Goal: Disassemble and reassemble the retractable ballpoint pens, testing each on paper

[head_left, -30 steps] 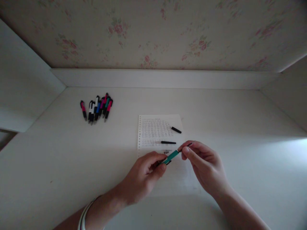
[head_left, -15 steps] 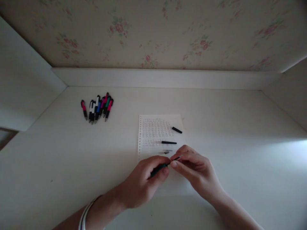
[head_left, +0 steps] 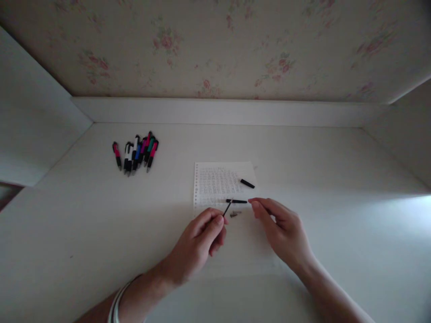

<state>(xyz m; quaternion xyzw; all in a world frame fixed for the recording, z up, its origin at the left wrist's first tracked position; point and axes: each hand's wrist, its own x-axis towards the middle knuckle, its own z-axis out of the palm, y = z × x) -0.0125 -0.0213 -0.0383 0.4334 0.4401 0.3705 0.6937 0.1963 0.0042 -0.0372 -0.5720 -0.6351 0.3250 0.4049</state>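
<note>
My left hand (head_left: 202, 235) pinches a thin dark pen part (head_left: 227, 208) that points up and to the right; whatever else lies in its palm is hidden. To the right, my right hand (head_left: 283, 229) has thumb and forefinger together beside the end of a black pen piece (head_left: 237, 201). Whether anything small is between those fingers is too unclear to tell. Under both hands lies a ring-holed sheet of handwritten paper (head_left: 218, 179). A shorter black piece (head_left: 247, 183) rests near its right edge. Small metallic parts (head_left: 234, 215) lie between my hands.
Several pens (head_left: 138, 154) with pink, white, blue, purple and green barrels are bunched on the white desk (head_left: 101, 215) at the back left. One pink pen (head_left: 116, 155) lies slightly apart. A white ledge (head_left: 218, 111) and flowered wallpaper stand behind.
My hands have moved apart. The thin part now stands up from my left fingers, and the green barrel seen there before is out of sight. My right hand has moved slightly right and away.
</note>
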